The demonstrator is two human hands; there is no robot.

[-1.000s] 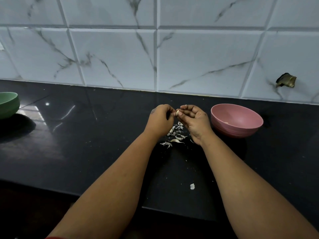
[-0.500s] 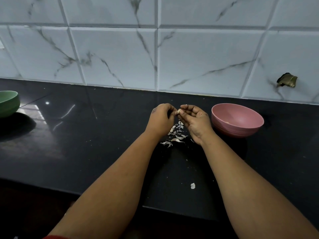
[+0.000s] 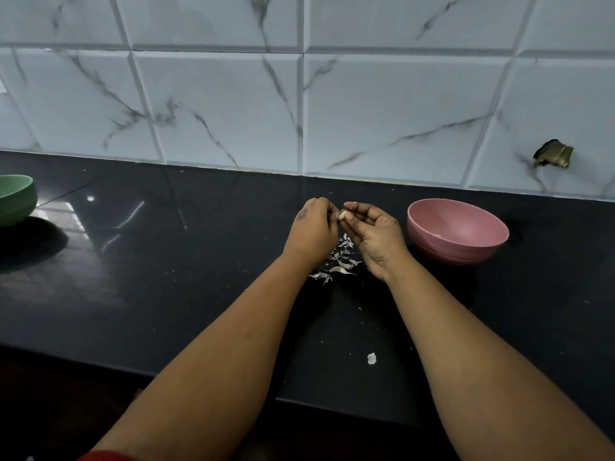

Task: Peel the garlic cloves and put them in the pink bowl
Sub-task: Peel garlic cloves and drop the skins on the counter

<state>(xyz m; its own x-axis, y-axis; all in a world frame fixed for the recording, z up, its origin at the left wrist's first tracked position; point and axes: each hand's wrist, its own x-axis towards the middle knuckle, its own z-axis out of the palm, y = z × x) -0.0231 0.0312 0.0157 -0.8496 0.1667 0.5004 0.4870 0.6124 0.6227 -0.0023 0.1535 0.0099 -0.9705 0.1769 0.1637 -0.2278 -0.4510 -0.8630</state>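
Garlic clove (image 3: 342, 215) pinched between both hands just left of the pink bowl (image 3: 458, 230). Right hand (image 3: 374, 235) steadies it; left hand (image 3: 314, 229) fingertips grip its skin end to strip. Held above the peel scraps (image 3: 339, 259), so skins likely drop there, short carry to bowl.

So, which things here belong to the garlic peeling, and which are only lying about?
For the job:
- garlic clove, held between left hand and right hand
- pink bowl
- peels under the hands

Just lying about:
- green bowl, far left
- white scrap near the counter edge
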